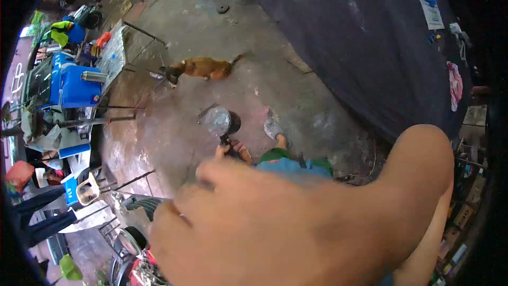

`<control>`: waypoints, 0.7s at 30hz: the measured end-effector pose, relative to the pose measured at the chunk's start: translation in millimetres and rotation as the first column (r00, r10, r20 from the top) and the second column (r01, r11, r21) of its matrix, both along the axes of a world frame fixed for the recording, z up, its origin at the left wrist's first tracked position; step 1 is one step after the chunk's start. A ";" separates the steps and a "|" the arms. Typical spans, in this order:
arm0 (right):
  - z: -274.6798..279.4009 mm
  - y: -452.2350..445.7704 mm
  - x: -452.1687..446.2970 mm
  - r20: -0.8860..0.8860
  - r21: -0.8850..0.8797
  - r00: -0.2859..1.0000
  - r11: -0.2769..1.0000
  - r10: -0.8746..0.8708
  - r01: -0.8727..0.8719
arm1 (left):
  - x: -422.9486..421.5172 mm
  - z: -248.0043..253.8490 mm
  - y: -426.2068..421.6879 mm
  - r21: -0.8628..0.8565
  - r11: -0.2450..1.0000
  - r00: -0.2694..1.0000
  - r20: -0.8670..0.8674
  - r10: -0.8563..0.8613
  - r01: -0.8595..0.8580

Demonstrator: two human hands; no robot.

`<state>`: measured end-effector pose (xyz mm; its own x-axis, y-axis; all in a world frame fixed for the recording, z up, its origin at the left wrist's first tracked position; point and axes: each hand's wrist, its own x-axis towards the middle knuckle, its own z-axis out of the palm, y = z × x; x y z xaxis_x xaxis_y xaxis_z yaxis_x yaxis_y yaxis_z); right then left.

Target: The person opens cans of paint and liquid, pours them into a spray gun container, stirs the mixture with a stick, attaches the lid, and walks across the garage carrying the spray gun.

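My left hand (248,222) fills the lower middle, very near the camera and blurred. Its back faces me and its fingers bend out of sight, so what they hold, if anything, is hidden. Beyond it, part of what looks like my right hand (221,151) shows, fingers closed on a small dark object (226,140) whose kind I cannot make out. Just past that stands a dark round container (218,121) with a pale grey top. My feet (273,129) are close by, below green shorts (275,154) and a blue garment (296,167).
The view is turned sideways. A brown dog (206,67) stands on the concrete floor (180,98). A large dark cloth (344,32) spreads across the upper right. Along the left are a metal table (114,55), a blue cooler (79,86) and a white chair (88,188).
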<state>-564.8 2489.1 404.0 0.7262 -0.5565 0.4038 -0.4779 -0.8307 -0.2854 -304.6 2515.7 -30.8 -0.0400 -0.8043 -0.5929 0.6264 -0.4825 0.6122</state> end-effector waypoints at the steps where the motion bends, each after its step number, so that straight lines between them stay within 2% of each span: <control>1: 6.0 -23.8 -5.1 0.007 -0.006 1.000 1.000 -0.019 0.020 | -3.2 -2.8 -23.5 0.006 1.000 1.000 -0.001 -0.009 0.009; 6: 18.6 -75.4 -7.0 0.015 -0.084 0.995 0.991 -0.103 0.104 | -5.9 -10.8 -97.9 -0.012 1.000 1.000 0.013 -0.005 0.006; 8: 14.8 -104.3 -13.0 0.021 -0.088 0.989 0.985 -0.149 0.150 | -4.7 -28.9 -128.4 -0.016 1.000 1.000 0.004 -0.008 0.008; 10: -0.1 -137.7 -31.8 0.046 -0.069 0.978 0.976 -0.205 0.208 | -7.3 -29.8 -163.0 -0.022 1.000 1.000 0.022 0.003 -0.002; 12: -33.2 -170.6 -63.9 0.058 -0.051 0.964 0.964 -0.259 0.262 | -16.5 -1.3 -196.1 -0.027 0.998 0.995 0.085 0.055 -0.053; 14: -71.8 -236.8 -100.9 0.008 0.086 0.913 0.910 -0.407 0.405 | -8.6 -41.2 -244.1 0.013 0.997 0.997 0.040 0.071 -0.071; 15: -95.3 -267.4 -118.4 -0.047 0.173 0.864 0.848 -0.501 0.501 | -4.2 -56.0 -268.9 0.018 0.995 0.994 0.060 0.094 -0.095; 16: -135.7 -295.8 -142.6 -0.025 0.297 0.828 0.787 -0.561 0.541 | -2.0 -68.7 -295.3 0.024 0.992 0.990 0.075 0.121 -0.123; 18: -218.8 -338.6 -188.4 -0.023 0.571 0.744 0.602 -0.668 0.558 | -4.3 -79.1 -334.9 0.020 0.984 0.980 0.091 0.177 -0.179; 19: -246.8 -358.9 -203.4 -0.062 0.646 0.729 0.529 -0.682 0.550 | -2.7 -81.6 -354.1 0.055 0.981 0.978 0.103 0.179 -0.185; 21: -301.4 -404.0 -231.9 -0.172 0.680 0.728 0.455 -0.663 0.575 | -2.2 -86.2 -396.4 0.103 0.971 0.972 0.118 0.203 -0.215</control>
<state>-796.7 2085.1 102.6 0.0582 -0.9747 -0.2159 -0.7192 0.1091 -0.6861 -306.8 2119.3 -117.0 0.1898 -0.7150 -0.6729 0.6556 -0.4178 0.6289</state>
